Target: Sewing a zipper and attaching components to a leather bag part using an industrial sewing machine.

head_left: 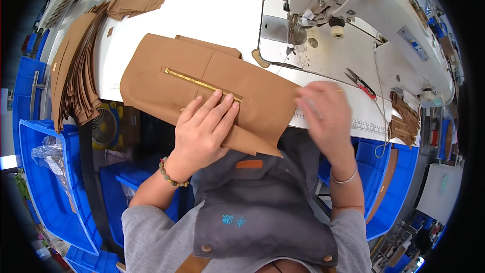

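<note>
A brown fabric panel (pixel 166 53) with a gold zipper (pixel 202 84) set into it lies across the front of the white table. Flat on the panel rests my left hand (pixel 202 129), fingers stretched out, their tips over the right part of the zipper. The panel's near edge hangs past the table edge toward my dark apron (pixel 252 192). At the panel's right edge is my right hand (pixel 327 116), its fingers bent and smeared by motion. Whether it pinches the fabric edge cannot be made out.
A white sewing machine (pixel 353 5) stands at the back right. Red-handled thread snips (pixel 365 87) lie beside it, with small brown strips (pixel 405 121) farther right. Stacked brown fabric pieces (pixel 76 65) drape over the table's left side. Blue bins (pixel 83 197) stand below the table.
</note>
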Action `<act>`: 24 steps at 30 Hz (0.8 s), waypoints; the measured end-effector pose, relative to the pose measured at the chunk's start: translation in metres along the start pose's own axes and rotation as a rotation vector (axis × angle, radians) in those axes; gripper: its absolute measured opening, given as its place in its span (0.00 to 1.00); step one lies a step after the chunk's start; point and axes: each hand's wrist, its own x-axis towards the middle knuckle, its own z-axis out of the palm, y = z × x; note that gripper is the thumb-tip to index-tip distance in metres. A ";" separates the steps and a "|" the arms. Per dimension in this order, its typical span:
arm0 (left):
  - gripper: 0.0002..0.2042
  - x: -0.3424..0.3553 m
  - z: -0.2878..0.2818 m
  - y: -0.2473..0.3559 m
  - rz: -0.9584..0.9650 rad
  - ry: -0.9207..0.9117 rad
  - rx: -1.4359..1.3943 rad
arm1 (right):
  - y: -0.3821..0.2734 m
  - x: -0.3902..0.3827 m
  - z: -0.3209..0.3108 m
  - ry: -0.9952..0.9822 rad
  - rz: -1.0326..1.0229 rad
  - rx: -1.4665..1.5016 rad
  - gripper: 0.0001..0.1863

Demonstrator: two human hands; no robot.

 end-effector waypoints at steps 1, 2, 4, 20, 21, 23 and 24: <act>0.28 0.000 -0.002 0.002 0.002 -0.026 0.013 | -0.010 0.005 0.006 -0.111 -0.018 0.056 0.13; 0.30 -0.001 -0.003 0.003 0.000 -0.052 0.023 | -0.018 0.009 0.012 -0.092 -0.035 0.064 0.13; 0.31 -0.004 -0.006 0.007 -0.025 -0.080 0.012 | -0.028 0.020 0.022 -0.222 0.000 0.098 0.14; 0.32 -0.004 -0.007 0.019 -0.512 -0.160 -0.652 | -0.046 0.032 0.010 -0.132 0.250 0.489 0.10; 0.25 -0.001 -0.005 0.020 -0.649 -0.157 -1.003 | -0.054 0.024 0.016 -0.053 0.029 0.348 0.08; 0.22 0.003 -0.002 0.019 -0.644 -0.183 -1.023 | -0.064 0.009 0.024 0.048 -0.379 0.193 0.07; 0.21 0.005 0.001 0.021 -0.813 -0.106 -1.320 | -0.070 0.002 0.028 0.036 -0.448 0.134 0.08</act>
